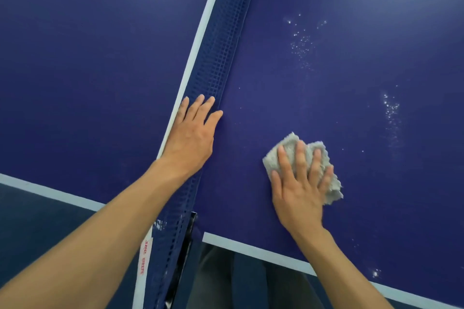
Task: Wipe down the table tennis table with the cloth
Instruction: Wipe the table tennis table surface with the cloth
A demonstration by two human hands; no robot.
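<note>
Right hand (298, 188) is pressing a crumpled grey fluffy cloth (308, 155) flat-fingered onto the dark blue table tennis table (339, 70), near its white-lined edge; left hand (193, 133) rests with straight fingers on the blue mesh net (221, 52); looks early days to me, white speckled droplets (302, 42) beyond the cloth haven't been wiped, another streak (391, 110) sits further right.
</note>
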